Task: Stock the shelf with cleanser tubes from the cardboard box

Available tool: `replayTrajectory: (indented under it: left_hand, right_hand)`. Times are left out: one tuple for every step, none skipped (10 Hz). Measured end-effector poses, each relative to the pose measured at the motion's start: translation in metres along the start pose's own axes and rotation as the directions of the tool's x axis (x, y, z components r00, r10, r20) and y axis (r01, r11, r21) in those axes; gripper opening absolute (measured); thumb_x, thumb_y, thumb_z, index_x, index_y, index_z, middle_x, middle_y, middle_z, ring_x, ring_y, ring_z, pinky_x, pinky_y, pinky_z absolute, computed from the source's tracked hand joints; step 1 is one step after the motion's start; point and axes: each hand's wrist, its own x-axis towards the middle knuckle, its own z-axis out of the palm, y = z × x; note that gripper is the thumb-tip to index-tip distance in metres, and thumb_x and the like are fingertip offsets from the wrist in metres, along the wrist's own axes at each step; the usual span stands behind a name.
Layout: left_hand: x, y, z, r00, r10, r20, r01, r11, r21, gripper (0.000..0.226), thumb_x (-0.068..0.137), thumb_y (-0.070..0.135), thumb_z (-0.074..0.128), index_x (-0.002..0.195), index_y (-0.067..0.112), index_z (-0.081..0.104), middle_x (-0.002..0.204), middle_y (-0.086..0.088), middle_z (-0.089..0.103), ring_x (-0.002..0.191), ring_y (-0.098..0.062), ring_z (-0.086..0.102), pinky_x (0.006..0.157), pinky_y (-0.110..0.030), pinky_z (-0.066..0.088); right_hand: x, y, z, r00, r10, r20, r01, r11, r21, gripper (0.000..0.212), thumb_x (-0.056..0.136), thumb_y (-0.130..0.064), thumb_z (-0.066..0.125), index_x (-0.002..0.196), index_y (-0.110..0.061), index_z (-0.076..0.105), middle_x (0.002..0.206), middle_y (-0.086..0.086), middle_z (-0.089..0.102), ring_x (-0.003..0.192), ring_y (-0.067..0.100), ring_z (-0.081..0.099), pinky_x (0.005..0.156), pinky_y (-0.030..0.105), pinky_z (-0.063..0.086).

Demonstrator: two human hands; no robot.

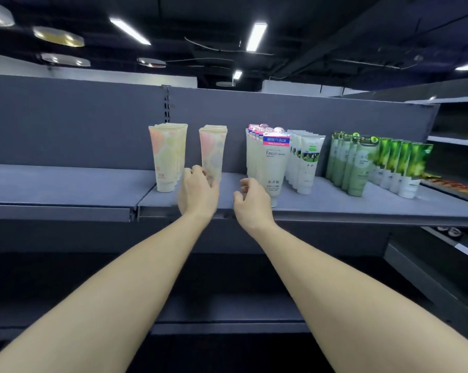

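Risk: your left hand (198, 188) nudges the front peach tube (212, 154) and topples its row backward. Its fingers curl round the tube's base, probably gripping; blurred. Right hand (251, 199) loosely curled, holding nothing, near the shelf (66, 184) front edge. Box unseen.

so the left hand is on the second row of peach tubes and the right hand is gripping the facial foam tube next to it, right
Not quite. In the head view, the right hand grips nothing: its fingers are loosely curled in front of the facial foam tube, holding no tube. The rest stands: the left hand is on the second row of peach tubes, at its base.
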Motion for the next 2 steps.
replayTrajectory:
  left_hand:
    - [-0.038,0.010,-0.020,1.000,0.012,0.023,-0.013,0.997,0.077,0.017,0.092,0.028,0.054,0.104,0.016,0.058,0.107,-0.002,0.060,0.089,-0.024,0.058,0.069,-0.036,0.046]
    - [-0.082,0.029,-0.037,0.991,-0.007,0.133,-0.021,0.978,0.206,0.015,0.089,0.026,0.055,0.099,0.017,0.063,0.103,-0.002,0.062,0.087,-0.024,0.057,0.069,-0.032,0.042]
  right_hand:
    - [-0.036,0.006,-0.033,1.000,-0.025,0.016,0.025,1.000,0.017,0.038,0.098,-0.020,0.049,0.136,-0.015,0.047,0.130,0.002,0.055,0.115,0.019,0.054,0.093,0.033,0.045]
    - [-0.065,0.017,-0.072,0.999,-0.043,0.016,0.043,0.999,0.001,0.037,0.097,-0.023,0.050,0.134,-0.017,0.048,0.128,0.000,0.056,0.112,0.019,0.056,0.091,0.035,0.048]
